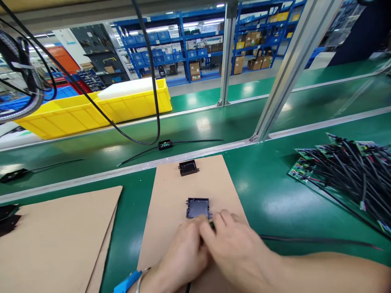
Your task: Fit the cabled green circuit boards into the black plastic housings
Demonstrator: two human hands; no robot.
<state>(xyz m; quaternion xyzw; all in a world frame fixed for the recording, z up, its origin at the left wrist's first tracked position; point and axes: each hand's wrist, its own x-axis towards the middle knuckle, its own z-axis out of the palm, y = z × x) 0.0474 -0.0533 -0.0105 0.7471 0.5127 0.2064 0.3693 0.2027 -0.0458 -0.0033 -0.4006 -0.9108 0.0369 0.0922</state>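
Over the cardboard sheet [171,187], my left hand [186,248] and my right hand [235,244] meet with fingers closed together. Between them shows a sliver of a green circuit board [212,225]; the fingers hide most of it. A black cable [317,240] runs out to the right from behind my right hand, and a short piece of cable shows below my left hand. Just beyond my fingertips lies an open black plastic housing [198,207]. Farther back on the cardboard sits a second black housing [188,167].
Circuit boards with black cables [351,171] are heaped at right. Another cardboard sheet [61,232] lies at left. Beyond the metal rail, a housing with a board [165,144] rests on the green surface. Yellow bins [131,106], a hanging cable [152,73] and an aluminium post [284,65] stand around.
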